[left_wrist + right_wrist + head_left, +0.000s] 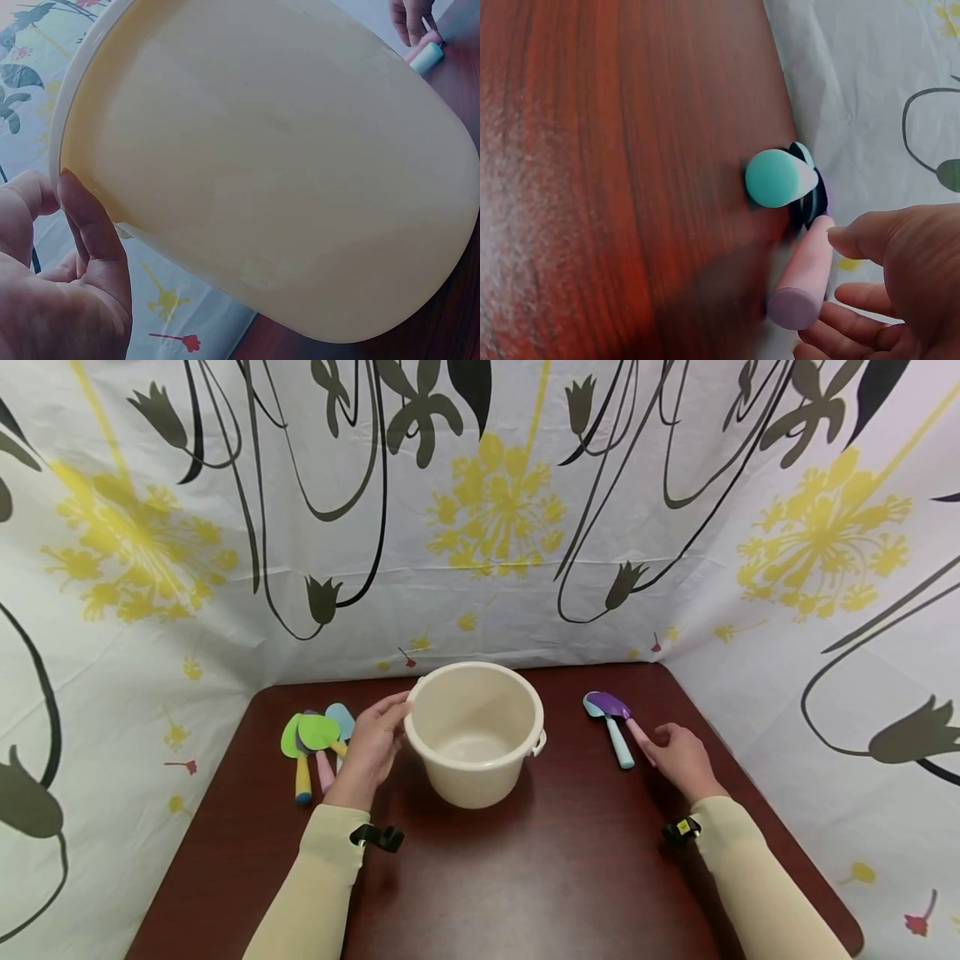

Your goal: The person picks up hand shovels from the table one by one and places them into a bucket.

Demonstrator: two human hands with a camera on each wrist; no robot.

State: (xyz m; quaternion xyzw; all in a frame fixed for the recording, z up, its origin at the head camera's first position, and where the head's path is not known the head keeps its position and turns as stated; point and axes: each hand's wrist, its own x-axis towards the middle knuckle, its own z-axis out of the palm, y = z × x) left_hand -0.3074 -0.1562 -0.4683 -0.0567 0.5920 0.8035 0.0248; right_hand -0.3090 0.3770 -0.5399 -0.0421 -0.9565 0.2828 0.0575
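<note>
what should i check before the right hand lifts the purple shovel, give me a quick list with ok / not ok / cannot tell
1. Bucket upright on the table: ok.
2. Left hand steadying the bucket: ok, it holds the rim, thumb and fingers on opposite sides.
3. Bucket floor bare: ok, nothing lies on it in the head view.
4. Right hand firmly gripping the purple shovel: cannot tell; the thumb is at its pink handle, but contact is unclear.
5. Purple shovel separate from the blue shovel: not ok, their blades overlap, so both might shift.
</note>
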